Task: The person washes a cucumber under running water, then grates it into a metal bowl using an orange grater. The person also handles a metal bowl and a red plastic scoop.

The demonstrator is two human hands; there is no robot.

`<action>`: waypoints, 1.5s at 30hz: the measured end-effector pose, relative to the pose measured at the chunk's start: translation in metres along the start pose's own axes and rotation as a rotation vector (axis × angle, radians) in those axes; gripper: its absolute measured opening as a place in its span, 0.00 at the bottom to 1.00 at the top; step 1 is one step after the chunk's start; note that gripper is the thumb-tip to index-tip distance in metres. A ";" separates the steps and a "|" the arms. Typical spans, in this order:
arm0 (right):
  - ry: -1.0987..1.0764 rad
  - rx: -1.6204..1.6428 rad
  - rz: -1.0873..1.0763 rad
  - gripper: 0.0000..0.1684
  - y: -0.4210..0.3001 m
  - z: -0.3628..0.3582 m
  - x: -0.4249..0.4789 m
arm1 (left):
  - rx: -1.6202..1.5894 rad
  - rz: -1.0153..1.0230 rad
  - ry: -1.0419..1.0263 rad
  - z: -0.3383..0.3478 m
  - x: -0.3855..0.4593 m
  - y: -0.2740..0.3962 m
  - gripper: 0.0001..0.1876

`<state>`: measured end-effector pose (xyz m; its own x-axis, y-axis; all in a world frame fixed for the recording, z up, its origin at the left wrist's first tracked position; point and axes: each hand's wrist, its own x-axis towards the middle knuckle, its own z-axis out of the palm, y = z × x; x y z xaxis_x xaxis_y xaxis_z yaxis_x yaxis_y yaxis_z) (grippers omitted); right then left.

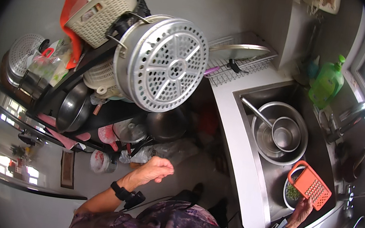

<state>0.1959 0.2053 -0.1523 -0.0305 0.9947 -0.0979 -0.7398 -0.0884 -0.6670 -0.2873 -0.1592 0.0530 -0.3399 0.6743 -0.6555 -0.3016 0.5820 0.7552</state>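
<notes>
My right hand (301,212) grips an orange plastic grater (313,186) by its lower end, over the sink. Beneath the grater is a bowl (285,193) with green, chopped-looking food (292,192) inside, partly covered. Beyond it in the sink sits a large metal basin (258,134), and a long-handled metal ladle (285,134) rests in it. My left hand (154,172) is raised over the floor left of the counter. Its fingers are curled, with nothing visible in them.
The steel sink (268,180) is set into a white counter (232,127). A faucet (344,118) and green pump bottle (328,81) stand along its far side. A perforated steamer pot (171,66) juts from the rack on the left. A wire dish rack (240,71) holds a lid.
</notes>
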 end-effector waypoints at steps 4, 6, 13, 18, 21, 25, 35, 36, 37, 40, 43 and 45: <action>-0.045 -0.065 0.028 0.21 0.009 -0.005 -0.003 | -0.117 0.021 0.170 -0.028 -0.032 -0.028 0.08; -0.056 -0.056 0.040 0.20 0.012 0.018 -0.017 | -0.146 0.020 0.262 -0.043 -0.051 -0.035 0.07; -0.234 -0.145 0.066 0.20 0.001 0.101 -0.020 | -0.281 0.077 0.531 -0.111 -0.105 -0.075 0.05; -0.330 -0.122 -0.017 0.23 -0.006 0.222 -0.028 | -0.347 0.058 0.766 -0.158 -0.145 -0.118 0.05; -0.425 -0.097 -0.026 0.23 -0.007 0.277 -0.028 | -0.373 0.055 0.810 -0.189 -0.167 -0.145 0.05; -0.463 -0.020 -0.024 0.23 -0.008 0.327 -0.019 | -0.393 0.053 0.890 -0.210 -0.179 -0.166 0.04; -0.643 0.283 0.227 0.18 0.029 0.453 0.047 | -0.523 0.110 1.050 -0.192 -0.184 -0.159 0.04; -0.663 0.275 0.248 0.17 0.037 0.474 0.049 | -0.508 0.116 1.080 -0.183 -0.187 -0.151 0.04; -0.682 0.275 0.279 0.16 0.050 0.492 0.053 | -0.490 0.123 1.121 -0.176 -0.192 -0.145 0.05; -0.834 0.365 0.360 0.09 0.082 0.547 0.059 | -0.554 0.048 1.192 -0.165 -0.202 -0.154 0.05; -0.889 0.409 0.487 0.09 0.113 0.588 0.085 | -0.551 0.050 1.307 -0.135 -0.201 -0.148 0.05; -0.941 0.452 0.593 0.10 0.135 0.608 0.103 | -0.605 0.008 1.339 -0.121 -0.200 -0.150 0.03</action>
<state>-0.3164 0.3275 0.1967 -0.7859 0.4703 0.4014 -0.6079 -0.7063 -0.3627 -0.2819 -0.4365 0.0705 -0.7956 -0.4350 -0.4215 -0.4998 0.0782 0.8626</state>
